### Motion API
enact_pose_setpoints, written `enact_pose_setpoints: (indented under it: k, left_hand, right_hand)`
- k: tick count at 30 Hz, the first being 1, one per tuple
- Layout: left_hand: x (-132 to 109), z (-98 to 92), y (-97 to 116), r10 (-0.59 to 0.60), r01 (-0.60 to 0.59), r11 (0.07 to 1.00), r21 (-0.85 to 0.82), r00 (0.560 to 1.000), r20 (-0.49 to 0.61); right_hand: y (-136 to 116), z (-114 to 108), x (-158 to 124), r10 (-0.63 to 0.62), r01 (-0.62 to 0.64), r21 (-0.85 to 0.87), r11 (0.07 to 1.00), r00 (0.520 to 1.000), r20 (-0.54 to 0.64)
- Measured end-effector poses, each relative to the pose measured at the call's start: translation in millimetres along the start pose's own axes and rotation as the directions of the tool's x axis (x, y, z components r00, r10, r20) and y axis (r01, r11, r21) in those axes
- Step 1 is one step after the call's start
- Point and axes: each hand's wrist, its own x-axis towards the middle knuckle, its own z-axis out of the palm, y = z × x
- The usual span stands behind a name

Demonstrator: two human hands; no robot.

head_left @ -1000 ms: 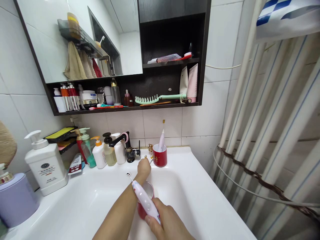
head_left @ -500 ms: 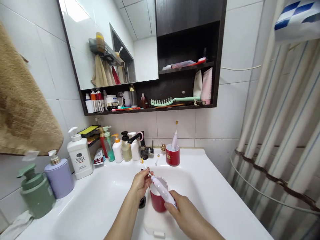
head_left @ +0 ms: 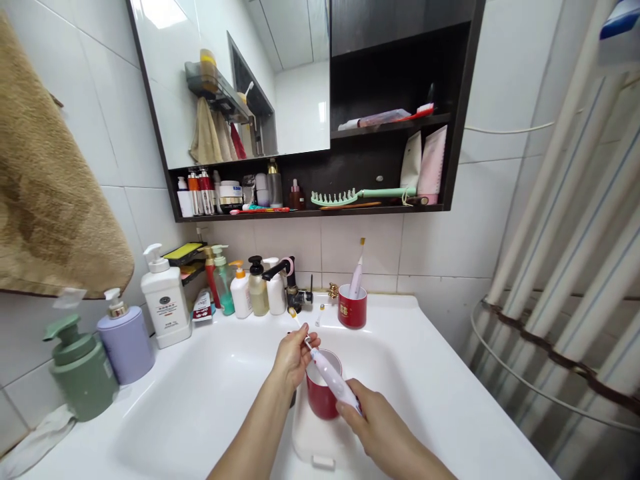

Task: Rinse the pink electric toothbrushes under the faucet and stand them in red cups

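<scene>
My right hand [head_left: 375, 417] is wrapped round the lower part of a pale lilac electric toothbrush handle [head_left: 332, 377], which tilts up toward the left. My left hand [head_left: 296, 350] pinches a toothbrush head [head_left: 294, 315] with yellowish bristles, in line with the handle's tip. A thin shaft shows between head and handle; whether the two still touch I cannot tell. Below them a red cup [head_left: 323, 398] with a white inside stands on a white lidded box [head_left: 320, 440] in the sink [head_left: 190, 400]. The handle hides part of the cup's mouth.
Another red cup [head_left: 353, 312] on the back ledge holds a second electric toothbrush [head_left: 357, 277]. A loose brush head [head_left: 320, 315] lies beside it, near the black faucet [head_left: 293, 287]. Pump bottles [head_left: 167, 303] line the left side. A dark mirror cabinet [head_left: 390, 163] hangs above.
The brush head and the handle have come slightly apart at the joint, with more of the thin shaft showing. The whole view has shifted a little.
</scene>
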Motion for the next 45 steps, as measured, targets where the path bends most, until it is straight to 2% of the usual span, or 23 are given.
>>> enact_pose_setpoints:
  k: [5, 11, 16, 18, 21, 26, 31, 36, 42, 45]
  left_hand:
    - [-2, 0.6, 0, -0.004, 0.004, 1.000, 0.002, 1.000, -0.005]
    - [-9, 4.1, -3, 0.066, -0.068, 0.995, 0.079, 0.998, 0.022]
    - [-15, 8.2, -5, 0.068, -0.075, 0.991, 0.108, 0.996, 0.063]
    - [-18, 10.3, -5, 0.073, -0.080, 0.993, 0.091, 0.994, 0.078]
    - [-21, 13.5, -4, 0.092, -0.099, 0.994, 0.056, 0.990, 0.108]
    - [-21, 14.6, -8, 0.107, -0.109, 0.994, 0.021, 0.988, 0.108]
    - [-19, 12.7, -10, 0.103, -0.101, 0.995, -0.027, 0.990, 0.094]
    - [-19, 12.0, -8, 0.092, -0.088, 0.996, -0.034, 0.982, 0.166]
    - [-17, 10.9, -8, 0.063, -0.056, 0.998, -0.041, 0.980, 0.187]
    - [-18, 11.5, -7, 0.063, -0.057, 0.998, -0.040, 0.980, 0.191]
  right_hand:
    - [1, 1, 0, -0.016, 0.016, 0.057, 0.998, 1.000, -0.006]
    - [2, 3, 1, 0.001, -0.002, 0.136, 0.991, 1.000, 0.009]
    - [-10, 2, -1, 0.110, -0.166, 0.349, 0.922, 0.979, 0.174]
    - [-13, 1, -2, 0.105, -0.167, 0.385, 0.908, 0.979, 0.177]
    - [-12, 1, -2, 0.078, -0.116, 0.393, 0.912, 0.991, 0.113]
    - [-9, 0, -2, 0.062, -0.096, 0.390, 0.916, 0.993, 0.099]
    - [-15, -1, -4, 0.076, -0.163, 0.451, 0.877, 0.976, 0.205]
    - [-13, 0, -3, 0.065, -0.107, 0.419, 0.902, 0.991, 0.112]
    - [-11, 1, -2, 0.076, -0.172, 0.475, 0.863, 0.974, 0.213]
    - [-11, 1, -2, 0.068, -0.120, 0.435, 0.892, 0.989, 0.134]
